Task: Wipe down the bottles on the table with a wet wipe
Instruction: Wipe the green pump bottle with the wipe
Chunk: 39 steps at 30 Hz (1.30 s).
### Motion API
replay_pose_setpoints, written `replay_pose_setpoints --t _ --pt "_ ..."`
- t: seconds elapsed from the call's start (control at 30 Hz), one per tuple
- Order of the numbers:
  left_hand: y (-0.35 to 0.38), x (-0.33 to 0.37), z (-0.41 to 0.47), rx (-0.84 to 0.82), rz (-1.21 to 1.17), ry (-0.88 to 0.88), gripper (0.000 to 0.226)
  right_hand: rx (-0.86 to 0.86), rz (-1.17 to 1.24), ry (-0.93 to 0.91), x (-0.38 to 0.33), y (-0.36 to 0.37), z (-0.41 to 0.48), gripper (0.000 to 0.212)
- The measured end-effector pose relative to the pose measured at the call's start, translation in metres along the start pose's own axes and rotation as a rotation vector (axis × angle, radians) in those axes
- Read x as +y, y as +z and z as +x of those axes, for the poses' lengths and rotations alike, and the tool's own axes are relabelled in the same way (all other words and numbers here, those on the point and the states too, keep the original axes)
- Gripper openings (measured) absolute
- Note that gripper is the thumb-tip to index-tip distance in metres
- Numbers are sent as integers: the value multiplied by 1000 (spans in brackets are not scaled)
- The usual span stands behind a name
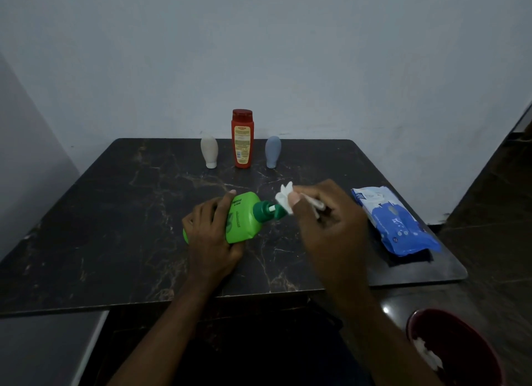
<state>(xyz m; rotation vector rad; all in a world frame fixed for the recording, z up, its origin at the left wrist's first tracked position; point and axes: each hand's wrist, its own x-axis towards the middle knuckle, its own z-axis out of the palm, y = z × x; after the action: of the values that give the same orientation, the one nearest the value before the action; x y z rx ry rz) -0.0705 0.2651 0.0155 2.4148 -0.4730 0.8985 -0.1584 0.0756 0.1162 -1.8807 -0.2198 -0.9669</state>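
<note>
Left hand wraps curled fingers round a bright green plastic pump bottle, tipped sideways over the middle of the dark marble-patterned table. Right hand pinches a crumpled white wet wipe against the bottle's dark green pump head. At the far edge: cream squeeze bottle, tall red bottle, grey-blue squeeze bottle, all standing. Blue wipe pack lies on the right.

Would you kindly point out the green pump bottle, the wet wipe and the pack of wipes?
green pump bottle [243, 223]: head view, on its green body.
wet wipe [282, 200]: head view, on its white bunched end.
pack of wipes [395, 223]: head view, on its blue front.
</note>
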Motion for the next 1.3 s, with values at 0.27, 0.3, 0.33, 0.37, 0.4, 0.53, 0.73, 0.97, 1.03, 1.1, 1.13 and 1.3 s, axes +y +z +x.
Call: replay_pose_setpoints --t 0.27,0.3,0.33,0.37,0.4,0.53,0.73,0.97,1.03,1.1,1.13,1.3 --pt "2 -3 -1 24 2 -5 74 4 38 121 13 13 4 9" --pt "2 -1 1 54 -62 -18 69 30 81 180 17 11 8 10" --pt "-2 3 4 94 -172 -59 63 66 116 232 20 9 10 11" --pt "-4 8 8 139 -335 -152 57 102 144 278 22 7 11 14" --pt "-7 14 14 187 -532 -295 50 127 168 314 23 5 11 18" --pt "-27 26 43 229 -1384 -913 17 115 241 374 27 2 3 21" --pt "-41 35 37 10 -1970 -1243 54 84 291 437 34 4 -19 19" --pt "-28 60 21 111 -1996 -1353 66 68 369 396 20 8 -34 14" --pt "-24 66 17 170 -1988 -1358 70 25 324 337 15 10 -37 14" --pt "-23 72 14 212 -1981 -1355 60 -24 242 272 9 12 -40 16" --pt "-23 74 13 221 -1978 -1347 55 -37 191 245 8 12 -41 17" --pt "-28 78 6 249 -1985 -1300 39 -12 -14 178 10 4 -36 17"
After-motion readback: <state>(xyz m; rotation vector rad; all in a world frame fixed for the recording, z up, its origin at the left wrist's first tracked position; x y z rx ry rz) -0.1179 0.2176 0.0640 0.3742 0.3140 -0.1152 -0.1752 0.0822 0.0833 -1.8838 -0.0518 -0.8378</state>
